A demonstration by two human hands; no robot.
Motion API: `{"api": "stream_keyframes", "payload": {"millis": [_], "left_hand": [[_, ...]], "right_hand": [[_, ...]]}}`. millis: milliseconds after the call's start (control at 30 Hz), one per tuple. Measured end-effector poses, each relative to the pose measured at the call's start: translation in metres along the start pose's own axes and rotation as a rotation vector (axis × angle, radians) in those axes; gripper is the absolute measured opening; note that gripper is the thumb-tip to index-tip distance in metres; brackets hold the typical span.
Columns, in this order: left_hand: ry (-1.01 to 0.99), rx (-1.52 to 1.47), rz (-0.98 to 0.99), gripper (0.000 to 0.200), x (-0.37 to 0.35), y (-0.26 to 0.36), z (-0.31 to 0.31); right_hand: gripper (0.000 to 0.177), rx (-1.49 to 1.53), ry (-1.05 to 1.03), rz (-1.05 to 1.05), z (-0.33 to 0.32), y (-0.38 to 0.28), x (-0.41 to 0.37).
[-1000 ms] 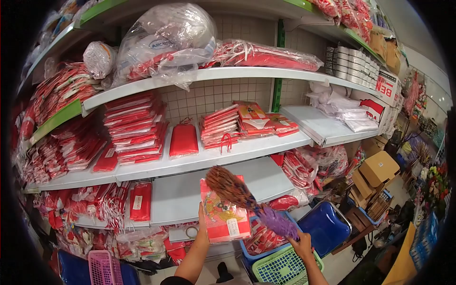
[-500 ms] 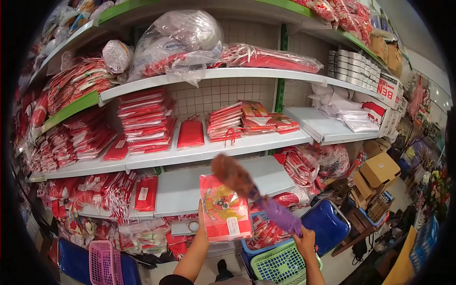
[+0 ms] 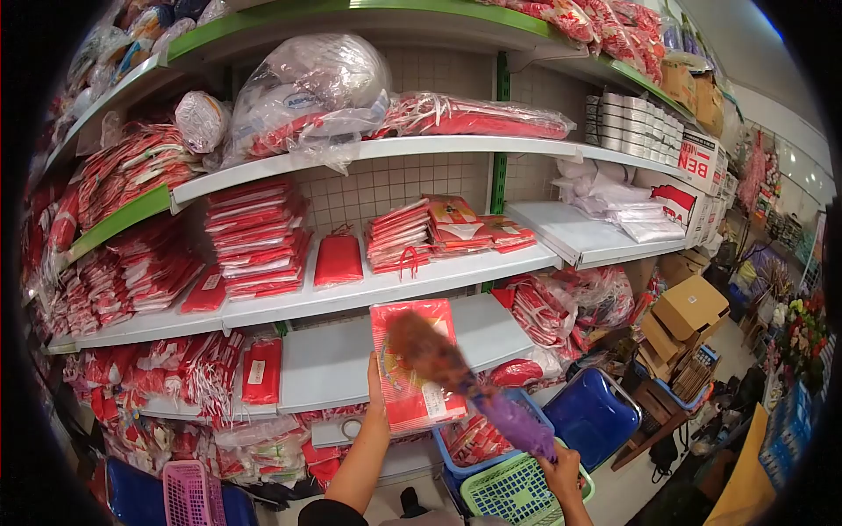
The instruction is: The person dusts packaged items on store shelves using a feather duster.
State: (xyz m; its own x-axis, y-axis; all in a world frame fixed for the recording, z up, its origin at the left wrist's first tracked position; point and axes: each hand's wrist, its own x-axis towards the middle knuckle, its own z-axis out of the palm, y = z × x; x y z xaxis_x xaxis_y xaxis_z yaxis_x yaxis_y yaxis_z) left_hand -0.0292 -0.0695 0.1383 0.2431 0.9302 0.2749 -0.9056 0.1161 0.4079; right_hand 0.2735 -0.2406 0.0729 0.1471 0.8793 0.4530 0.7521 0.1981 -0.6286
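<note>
Your left hand [image 3: 375, 399] grips a red packet [image 3: 408, 410] by its left edge, partly closed, with the rest of its fingers hidden behind. You hold that packet up in front of the grey shelf board [image 3: 324, 368], its printed face turned towards you and tilted a little, a pale label [image 3: 436, 403] at its lower right. Your right hand [image 3: 563, 469], below and to the right of the packet, is curled closed around the end of a duster [image 3: 513, 421]. You have its purple handle sloping up and left, so that the brown head, blurred, covers much of the packet's front; you cannot tell whether it touches.

Just below the packet, to its right, you have a blue basket [image 3: 449, 456] with red bundles in it, and lower down a green basket [image 3: 513, 493], close by your right hand. Farther right of the packet stands a blue padded seat [image 3: 592, 416]; well apart to its lower left is a pink basket [image 3: 189, 500].

Above the packet, you face printed packets [image 3: 452, 215] on a white shelf [image 3: 377, 282], with a flat red parcel [image 3: 339, 259] up and left of it and a tall stack of wrapped red bundles [image 3: 254, 237] farther left.
</note>
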Motion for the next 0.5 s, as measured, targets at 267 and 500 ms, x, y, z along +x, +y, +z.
{"api": "stream_keyframes", "payload": {"millis": [267, 500], "left_hand": [[-0.161, -0.194, -0.161, 0.054, 0.005, -0.025, -0.025], [-0.359, -0.333, -0.041, 0.066, 0.018, -0.007, -0.038]], "right_hand": [[0.029, 0.161, 0.078, -0.079, 0.031, -0.025, 0.037], [0.03, 0.186, -0.003, -0.016, 0.048, -0.034, 0.016]]}}
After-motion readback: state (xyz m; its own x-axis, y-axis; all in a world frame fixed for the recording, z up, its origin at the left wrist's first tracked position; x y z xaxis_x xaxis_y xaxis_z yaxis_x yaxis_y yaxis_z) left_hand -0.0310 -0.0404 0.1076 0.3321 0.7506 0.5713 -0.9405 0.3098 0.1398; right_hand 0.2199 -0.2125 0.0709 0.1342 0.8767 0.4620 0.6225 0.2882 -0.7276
